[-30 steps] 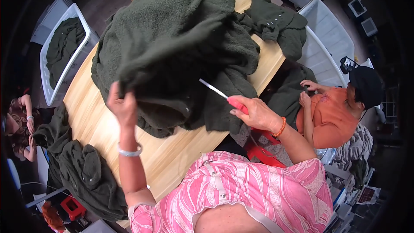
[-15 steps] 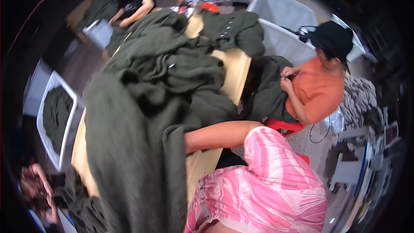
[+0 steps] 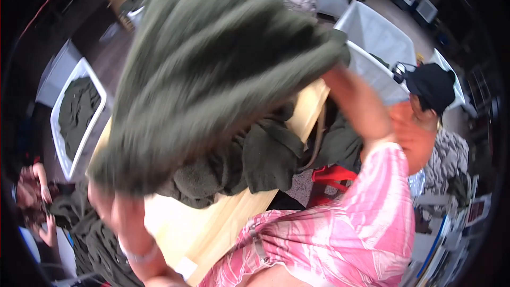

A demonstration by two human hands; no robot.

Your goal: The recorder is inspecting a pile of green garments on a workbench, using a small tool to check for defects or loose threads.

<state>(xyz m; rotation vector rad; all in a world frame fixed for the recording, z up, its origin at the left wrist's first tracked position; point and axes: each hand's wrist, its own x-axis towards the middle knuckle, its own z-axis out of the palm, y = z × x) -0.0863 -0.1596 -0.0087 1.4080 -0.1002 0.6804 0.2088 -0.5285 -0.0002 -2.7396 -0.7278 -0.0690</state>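
A large dark green knit cloth (image 3: 212,85) is stretched out in the air over the table, blurred by motion. My left hand (image 3: 117,207) grips its near left corner, the fingers partly covered by the fabric. At the cloth's right end my right hand (image 3: 336,72) is closed on the edge, its fingers mostly hidden in the folds. Beneath it, more dark green knit pieces (image 3: 271,154) lie heaped on the light wooden table (image 3: 212,223). Whether the raised cloth is a garment or a plain piece, I cannot tell.
A person in an orange top and black cap (image 3: 414,127) sits at the right. Behind that person stands a large white bin (image 3: 380,32). At the left is a white bin (image 3: 101,101) holding dark green cloth. Another person's arm (image 3: 40,180) shows at the lower left.
The cloth that hung down toward me has been swung up and spread across the table. My left hand has come into view, and my right arm has moved up and to the right.
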